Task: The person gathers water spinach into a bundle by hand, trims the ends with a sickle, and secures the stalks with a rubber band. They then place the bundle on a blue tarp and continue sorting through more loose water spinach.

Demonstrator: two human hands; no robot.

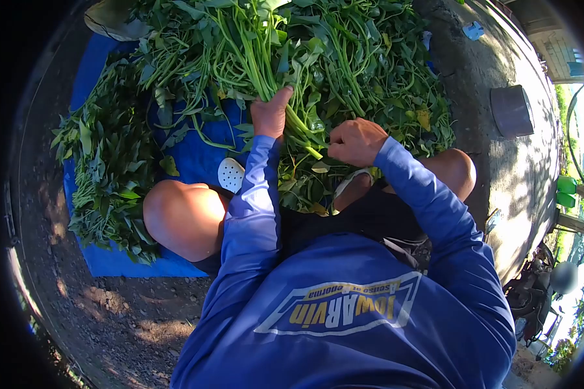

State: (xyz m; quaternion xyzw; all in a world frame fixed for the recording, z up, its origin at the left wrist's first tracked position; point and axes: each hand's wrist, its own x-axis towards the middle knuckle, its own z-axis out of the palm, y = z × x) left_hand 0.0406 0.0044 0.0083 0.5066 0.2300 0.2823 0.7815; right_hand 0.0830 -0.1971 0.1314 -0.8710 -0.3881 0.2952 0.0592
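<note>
Crowding both hands, leafy greens (344, 58) cover the blue tarp (194, 155).

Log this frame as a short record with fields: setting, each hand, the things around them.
setting: outdoors, person squatting on dirt ground, seen from above
left hand: gripping a bunch of long green stalks
right hand: closed around the cut stalk ends beside the left hand
greens: big heap of leafy stems in front of the hands, a second pile to the left
underlay: blue tarp beneath the greens
footwear: white perforated shoe near the left knee
nearby: dark bucket on the concrete strip at right
</note>
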